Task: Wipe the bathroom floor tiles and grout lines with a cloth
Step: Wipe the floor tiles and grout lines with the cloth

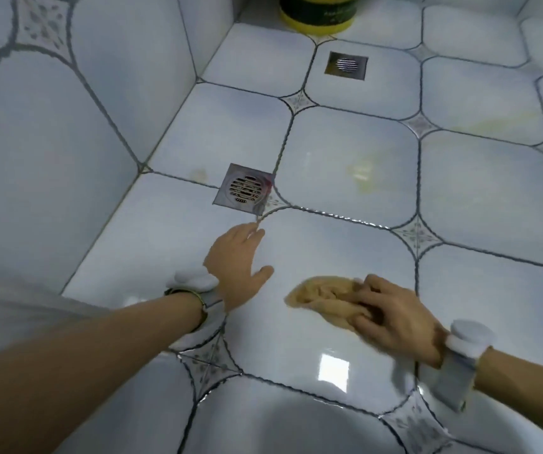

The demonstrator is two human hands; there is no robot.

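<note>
A crumpled tan cloth (322, 296) lies on a glossy pale-blue floor tile (322, 250) at lower centre. My right hand (394, 317) presses on the cloth's right part, fingers curled over it. My left hand (235, 260) rests flat on the same tile, left of the cloth, fingers apart and holding nothing, fingertips at a dark grout line (339, 217). Both wrists wear white bands. Yellowish stains (361, 173) mark the tile beyond.
A square metal floor drain (245, 188) sits just beyond my left hand, a second drain (346, 65) farther back. A yellow and dark container (318, 13) stands at the far wall. A tiled wall (66, 126) rises on the left.
</note>
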